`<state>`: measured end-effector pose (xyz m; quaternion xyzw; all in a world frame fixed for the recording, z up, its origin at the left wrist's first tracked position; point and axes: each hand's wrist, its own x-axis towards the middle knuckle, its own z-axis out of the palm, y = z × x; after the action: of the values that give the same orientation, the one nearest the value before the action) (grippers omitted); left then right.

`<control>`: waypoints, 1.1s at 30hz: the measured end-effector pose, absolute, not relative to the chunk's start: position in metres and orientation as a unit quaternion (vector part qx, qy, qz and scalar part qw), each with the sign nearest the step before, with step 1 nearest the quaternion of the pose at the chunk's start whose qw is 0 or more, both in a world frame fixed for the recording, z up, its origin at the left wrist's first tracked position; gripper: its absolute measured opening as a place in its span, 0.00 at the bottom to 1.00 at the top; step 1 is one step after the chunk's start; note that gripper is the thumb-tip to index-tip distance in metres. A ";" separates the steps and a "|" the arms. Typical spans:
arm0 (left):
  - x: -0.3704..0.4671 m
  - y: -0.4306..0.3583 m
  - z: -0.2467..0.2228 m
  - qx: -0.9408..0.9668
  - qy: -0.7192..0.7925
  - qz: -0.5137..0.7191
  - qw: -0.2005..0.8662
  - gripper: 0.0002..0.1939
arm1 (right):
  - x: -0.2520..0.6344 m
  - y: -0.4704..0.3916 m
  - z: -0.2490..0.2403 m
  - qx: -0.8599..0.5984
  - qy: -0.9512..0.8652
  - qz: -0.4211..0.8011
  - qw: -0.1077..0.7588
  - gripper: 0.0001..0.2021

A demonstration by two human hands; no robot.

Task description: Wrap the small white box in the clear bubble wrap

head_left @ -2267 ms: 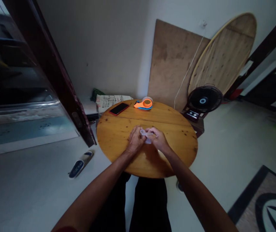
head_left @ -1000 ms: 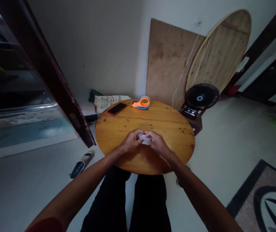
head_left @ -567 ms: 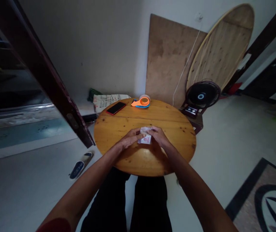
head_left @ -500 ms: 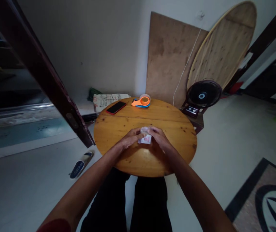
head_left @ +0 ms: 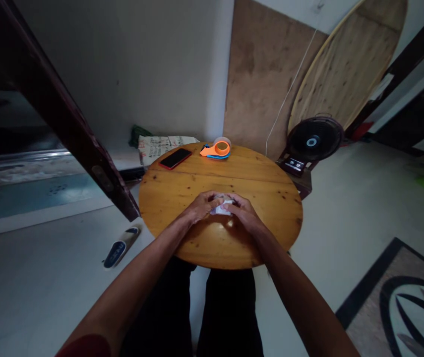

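Between both hands is a small white pack (head_left: 220, 208), held just above the round wooden table (head_left: 197, 181). My left hand (head_left: 202, 206) is closed on the pack's left side, thumb across its face. From the other side my right hand (head_left: 244, 208) grips it, the thumb also lying on top. Fingers cover much of the pack, so I cannot tell exactly what kind it is. Beyond the hands, an orange and blue tape dispenser (head_left: 217, 149) sits at the table's far edge. A phone (head_left: 175, 158) with a red edge lies left of the dispenser.
A printed sack (head_left: 155, 148) is behind the table's far left edge. A dark round fan (head_left: 314, 140) stands to the right, with a large round board (head_left: 349, 64) and a brown panel (head_left: 264, 74) leaning on the wall. One slipper (head_left: 120, 248) lies on the floor at left.
The pack has tilted in my hands, and its pink-printed face shows less. My right thumb now presses on its face. The view has shifted slightly downward.
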<state>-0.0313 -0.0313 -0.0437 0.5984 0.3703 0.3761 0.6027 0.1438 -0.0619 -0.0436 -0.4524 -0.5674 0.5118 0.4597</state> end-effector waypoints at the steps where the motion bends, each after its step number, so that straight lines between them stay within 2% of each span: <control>1: -0.031 -0.032 -0.044 0.603 0.374 0.376 0.596 0.22 | 0.144 -0.062 -0.044 -0.457 -0.569 0.509 0.458 0.21; 11: -0.024 -0.035 -0.049 0.623 0.389 0.413 0.538 0.17 | 0.145 -0.059 -0.051 -0.482 -0.576 0.471 0.463 0.20; 22: -0.018 -0.031 -0.054 0.620 0.413 0.440 0.501 0.14 | 0.145 -0.053 -0.056 -0.484 -0.653 0.369 0.452 0.13; 33: -0.017 -0.025 -0.058 0.633 0.423 0.449 0.468 0.13 | 0.141 -0.050 -0.060 -0.505 -0.684 0.277 0.448 0.12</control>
<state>-0.0168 -0.0248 -0.0577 0.6329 0.4230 0.4487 0.4681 0.1415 -0.0498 -0.0603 -0.5050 -0.6836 0.2775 0.4481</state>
